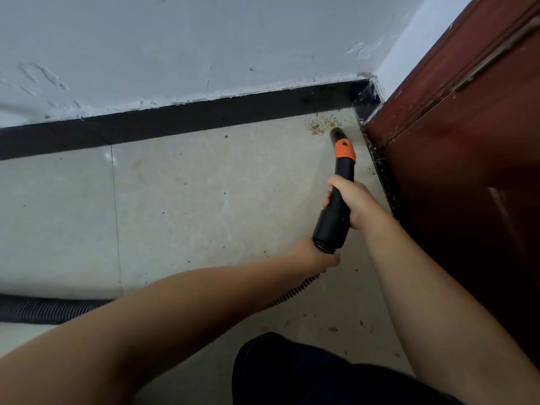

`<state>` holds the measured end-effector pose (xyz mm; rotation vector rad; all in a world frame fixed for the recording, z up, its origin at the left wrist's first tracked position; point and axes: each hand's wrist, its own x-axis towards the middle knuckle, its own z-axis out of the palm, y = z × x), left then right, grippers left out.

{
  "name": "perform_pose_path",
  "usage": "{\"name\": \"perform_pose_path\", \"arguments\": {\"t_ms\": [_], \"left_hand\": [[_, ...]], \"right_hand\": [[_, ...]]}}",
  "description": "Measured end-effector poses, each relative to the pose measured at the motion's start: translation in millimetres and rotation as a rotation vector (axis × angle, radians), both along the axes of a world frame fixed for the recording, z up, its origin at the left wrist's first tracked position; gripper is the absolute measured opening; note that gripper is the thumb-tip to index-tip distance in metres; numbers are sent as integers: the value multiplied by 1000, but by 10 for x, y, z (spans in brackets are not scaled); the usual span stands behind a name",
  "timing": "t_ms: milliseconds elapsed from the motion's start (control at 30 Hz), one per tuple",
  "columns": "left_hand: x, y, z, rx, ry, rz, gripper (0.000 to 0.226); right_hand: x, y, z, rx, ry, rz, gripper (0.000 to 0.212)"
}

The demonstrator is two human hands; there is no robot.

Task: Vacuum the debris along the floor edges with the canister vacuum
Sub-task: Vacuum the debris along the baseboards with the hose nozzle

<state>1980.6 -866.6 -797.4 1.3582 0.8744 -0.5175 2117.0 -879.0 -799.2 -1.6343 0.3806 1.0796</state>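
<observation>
A black vacuum nozzle with an orange collar points into the floor corner. Its tip sits right at the edge of a patch of brown crumbs lying against the black baseboard. My right hand grips the nozzle's shaft from the right side. My left hand holds the ribbed black hose just behind the nozzle's thick end. The hose runs back under my left forearm and reappears at the left edge of the view.
A dark red wooden door stands on the right, with dusty bits along its bottom edge. Loose specks dot the grey floor tiles near my knee. A white plastered wall rises above the baseboard.
</observation>
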Motion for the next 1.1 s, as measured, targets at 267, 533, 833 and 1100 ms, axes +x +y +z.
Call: {"name": "perform_pose_path", "arguments": {"t_ms": [267,533,833,1100], "left_hand": [[-260,-55,-51,-42,28,112,18],[2,58,-24,6,-12,78,15],[438,121,-19,4,-28,11,16],[122,-17,-64,27,-6,97,16]], "right_hand": [[-251,76,13,18,-4,170,11],[35,124,-25,20,-4,64,12],[504,29,-75,-17,-42,-41,15],[126,123,-29,5,-21,104,11]]}}
